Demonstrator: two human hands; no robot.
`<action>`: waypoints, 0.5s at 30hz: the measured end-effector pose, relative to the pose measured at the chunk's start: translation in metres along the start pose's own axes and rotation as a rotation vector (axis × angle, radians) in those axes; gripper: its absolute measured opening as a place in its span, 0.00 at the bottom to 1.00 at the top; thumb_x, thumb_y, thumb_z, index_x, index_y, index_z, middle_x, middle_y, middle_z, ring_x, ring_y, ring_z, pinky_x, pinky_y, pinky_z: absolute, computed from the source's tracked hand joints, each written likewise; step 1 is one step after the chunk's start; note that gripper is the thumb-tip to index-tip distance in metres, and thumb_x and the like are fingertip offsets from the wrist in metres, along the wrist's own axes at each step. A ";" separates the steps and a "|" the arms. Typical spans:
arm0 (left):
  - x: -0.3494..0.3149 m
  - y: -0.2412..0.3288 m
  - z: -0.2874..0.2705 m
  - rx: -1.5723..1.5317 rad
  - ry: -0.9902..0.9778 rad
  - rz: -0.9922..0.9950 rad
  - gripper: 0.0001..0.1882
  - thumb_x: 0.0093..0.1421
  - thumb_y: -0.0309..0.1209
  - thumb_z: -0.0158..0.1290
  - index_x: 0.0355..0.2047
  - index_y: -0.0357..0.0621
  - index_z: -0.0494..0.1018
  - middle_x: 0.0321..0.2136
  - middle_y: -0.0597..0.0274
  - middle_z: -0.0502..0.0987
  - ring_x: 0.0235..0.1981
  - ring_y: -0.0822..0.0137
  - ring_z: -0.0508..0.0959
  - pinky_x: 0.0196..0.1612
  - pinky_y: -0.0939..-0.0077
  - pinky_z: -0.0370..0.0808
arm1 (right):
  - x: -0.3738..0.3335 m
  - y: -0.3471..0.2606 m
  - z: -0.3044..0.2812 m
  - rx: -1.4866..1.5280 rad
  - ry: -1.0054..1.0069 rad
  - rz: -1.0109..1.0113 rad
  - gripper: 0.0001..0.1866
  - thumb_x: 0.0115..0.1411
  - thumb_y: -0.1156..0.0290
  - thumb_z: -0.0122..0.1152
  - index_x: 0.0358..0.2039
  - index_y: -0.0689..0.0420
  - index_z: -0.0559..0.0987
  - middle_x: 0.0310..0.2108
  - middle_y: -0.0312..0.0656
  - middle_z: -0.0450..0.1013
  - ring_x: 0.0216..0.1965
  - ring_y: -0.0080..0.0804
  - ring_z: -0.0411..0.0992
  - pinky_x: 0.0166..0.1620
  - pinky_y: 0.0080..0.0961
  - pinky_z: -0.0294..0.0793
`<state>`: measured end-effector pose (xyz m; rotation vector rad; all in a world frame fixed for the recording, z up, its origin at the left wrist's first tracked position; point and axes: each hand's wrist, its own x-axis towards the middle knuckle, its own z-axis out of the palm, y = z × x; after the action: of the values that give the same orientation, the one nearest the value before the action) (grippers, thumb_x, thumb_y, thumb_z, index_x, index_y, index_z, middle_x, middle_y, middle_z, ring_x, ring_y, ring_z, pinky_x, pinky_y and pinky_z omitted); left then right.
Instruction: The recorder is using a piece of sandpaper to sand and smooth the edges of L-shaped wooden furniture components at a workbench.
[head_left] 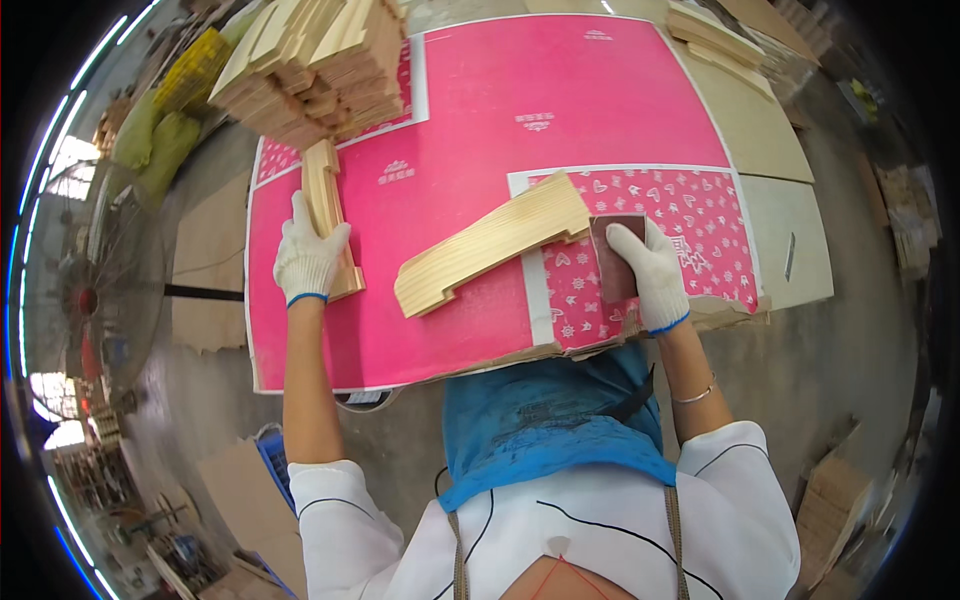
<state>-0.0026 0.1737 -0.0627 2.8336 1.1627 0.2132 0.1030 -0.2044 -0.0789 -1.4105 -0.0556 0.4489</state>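
Two white-gloved hands work over a pink-covered table (pixel 470 140), twelve o'clock being the side away from the wearer and the table's middle the centre of the dial. At about four o'clock, the right hand (pixel 655 275) holds a reddish-brown sanding pad (pixel 613 268), its thumb across the top face and its other fingers hidden on the far side, so the pad is clamped between them. Just beside the pad's nine o'clock edge ends a notched pine piece (pixel 490 245); it lies near the middle, running from eight o'clock to two, with its broad grained face upward and its two o'clock end over a patterned pink panel (pixel 655 205).

Near nine o'clock, the left hand (pixel 310 258) spans a narrow pine workpiece (pixel 322 190), thumb on the three o'clock side and the other fingers along the nine o'clock side. Whether they press tight I cannot tell. That workpiece points toward a tall stack of shaped pine blanks (pixel 320 85) at ten o'clock.

More pine strips (pixel 715 48) lie at two o'clock. A blue apron (pixel 555 430) fills six o'clock, and a large fan (pixel 85 300) stands beyond the table toward nine.
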 end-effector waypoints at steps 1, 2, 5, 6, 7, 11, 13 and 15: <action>0.002 0.000 0.002 -0.030 0.038 0.073 0.49 0.52 0.53 0.60 0.69 0.44 0.54 0.57 0.37 0.69 0.56 0.41 0.72 0.55 0.51 0.71 | 0.005 -0.001 -0.002 0.003 0.013 -0.007 0.13 0.63 0.68 0.59 0.44 0.62 0.78 0.36 0.35 0.76 0.35 0.17 0.72 0.39 0.17 0.73; -0.005 0.024 -0.012 -0.052 0.059 0.122 0.48 0.53 0.52 0.61 0.68 0.41 0.56 0.60 0.40 0.68 0.59 0.43 0.70 0.59 0.54 0.69 | 0.010 0.000 -0.008 0.008 0.059 -0.025 0.13 0.63 0.68 0.59 0.44 0.62 0.78 0.36 0.35 0.76 0.35 0.17 0.72 0.38 0.17 0.74; -0.036 0.091 -0.030 -0.392 0.016 0.542 0.42 0.52 0.41 0.65 0.64 0.38 0.63 0.60 0.43 0.69 0.61 0.48 0.69 0.63 0.59 0.66 | 0.021 -0.001 -0.024 0.026 0.152 -0.050 0.13 0.63 0.68 0.59 0.43 0.63 0.78 0.36 0.35 0.76 0.34 0.18 0.73 0.38 0.18 0.74; -0.046 0.102 -0.017 -0.365 0.011 0.691 0.42 0.51 0.41 0.66 0.63 0.37 0.64 0.60 0.44 0.69 0.61 0.48 0.68 0.63 0.60 0.66 | 0.026 -0.001 -0.023 0.006 0.124 -0.055 0.13 0.63 0.68 0.60 0.44 0.63 0.78 0.36 0.35 0.76 0.35 0.18 0.73 0.39 0.18 0.74; -0.064 0.117 -0.014 -0.350 -0.037 0.760 0.43 0.51 0.43 0.66 0.63 0.37 0.63 0.59 0.44 0.70 0.61 0.48 0.69 0.63 0.59 0.66 | 0.032 0.000 -0.024 -0.018 0.110 -0.061 0.14 0.63 0.67 0.60 0.45 0.63 0.78 0.37 0.36 0.76 0.36 0.18 0.73 0.40 0.18 0.74; -0.083 0.142 0.005 -0.189 -0.201 0.650 0.44 0.48 0.46 0.67 0.62 0.42 0.63 0.52 0.48 0.75 0.52 0.50 0.76 0.54 0.58 0.73 | 0.045 0.005 -0.016 0.084 0.061 -0.050 0.15 0.63 0.66 0.62 0.44 0.63 0.77 0.38 0.37 0.76 0.38 0.19 0.72 0.42 0.20 0.73; -0.086 0.143 0.010 -0.186 -0.150 0.677 0.42 0.48 0.45 0.66 0.61 0.43 0.64 0.52 0.49 0.75 0.51 0.51 0.76 0.53 0.58 0.74 | 0.044 0.004 -0.024 0.098 0.070 -0.011 0.15 0.63 0.66 0.61 0.45 0.63 0.77 0.38 0.37 0.76 0.38 0.19 0.72 0.42 0.20 0.73; -0.087 0.147 0.013 -0.183 -0.103 0.705 0.41 0.49 0.44 0.66 0.60 0.44 0.64 0.52 0.49 0.75 0.51 0.51 0.77 0.52 0.59 0.75 | 0.044 0.004 -0.029 0.112 0.080 0.032 0.15 0.63 0.66 0.61 0.45 0.64 0.77 0.39 0.37 0.76 0.38 0.20 0.72 0.42 0.20 0.73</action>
<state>0.0399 0.0074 -0.0668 2.9120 0.0809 0.1893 0.1508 -0.2166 -0.0972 -1.3189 0.0568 0.4155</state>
